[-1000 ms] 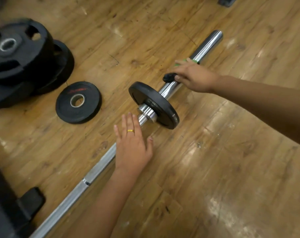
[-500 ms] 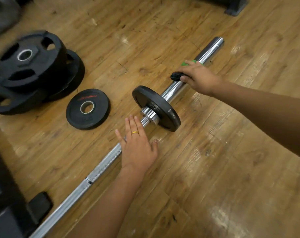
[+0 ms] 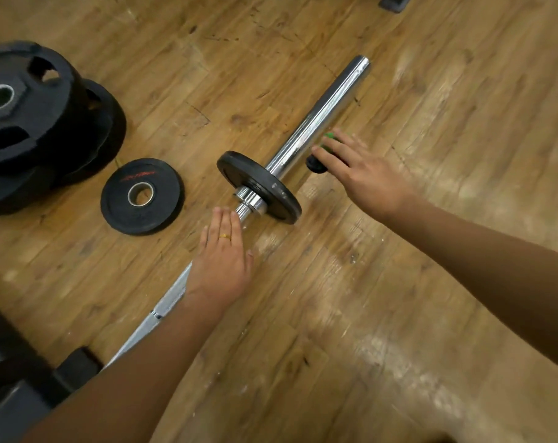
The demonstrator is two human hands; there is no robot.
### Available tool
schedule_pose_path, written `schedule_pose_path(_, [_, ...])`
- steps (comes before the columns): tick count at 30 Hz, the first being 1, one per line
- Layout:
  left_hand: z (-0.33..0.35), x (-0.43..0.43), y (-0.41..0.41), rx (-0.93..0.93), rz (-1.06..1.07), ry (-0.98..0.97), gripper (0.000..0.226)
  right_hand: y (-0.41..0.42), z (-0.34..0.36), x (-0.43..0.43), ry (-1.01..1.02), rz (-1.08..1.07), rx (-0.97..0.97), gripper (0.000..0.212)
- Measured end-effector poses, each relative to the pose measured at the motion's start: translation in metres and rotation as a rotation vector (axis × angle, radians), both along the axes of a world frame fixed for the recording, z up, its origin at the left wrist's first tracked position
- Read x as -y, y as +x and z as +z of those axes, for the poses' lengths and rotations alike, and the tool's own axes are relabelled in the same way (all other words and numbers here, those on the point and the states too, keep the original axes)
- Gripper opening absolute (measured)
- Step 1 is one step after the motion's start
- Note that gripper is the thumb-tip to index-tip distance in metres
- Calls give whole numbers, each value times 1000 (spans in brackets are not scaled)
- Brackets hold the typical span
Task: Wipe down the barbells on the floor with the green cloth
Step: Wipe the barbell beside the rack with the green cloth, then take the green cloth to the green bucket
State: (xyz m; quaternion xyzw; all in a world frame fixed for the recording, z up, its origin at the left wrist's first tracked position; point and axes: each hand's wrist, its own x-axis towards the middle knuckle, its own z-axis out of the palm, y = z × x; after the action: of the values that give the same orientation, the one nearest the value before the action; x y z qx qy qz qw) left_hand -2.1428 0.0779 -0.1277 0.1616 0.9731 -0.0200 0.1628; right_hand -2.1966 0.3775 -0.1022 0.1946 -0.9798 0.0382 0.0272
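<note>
The barbell lies slantwise on the floor, its sleeve just left of the right hand, whose near-straight fingers cover the green cloth, grip hidden; the flat left hand rests on its shaft.

Warm indoor light—glare patches on the floor—with motion blur toward the edges.
</note>
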Motion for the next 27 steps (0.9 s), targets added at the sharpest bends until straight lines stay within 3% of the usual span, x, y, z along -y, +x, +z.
schedule_pose_path(6, [35, -8, 35, -106, -228, -45, 75, 86, 11, 9, -143, -183, 146, 88])
schedule_pose_path(11, [56, -25, 71, -35, -360, -31, 78, 167, 17, 4, -232, -382, 140, 87])
schedule_pose_path(18, [91, -58, 104, 59, -505, 6, 81, 267, 50, -7, -159, -646, 62, 64])
schedule_pose_path(27, [131, -158, 145, 128, -877, 164, 81, 390, 101, -40, -159, -909, -1, 66])
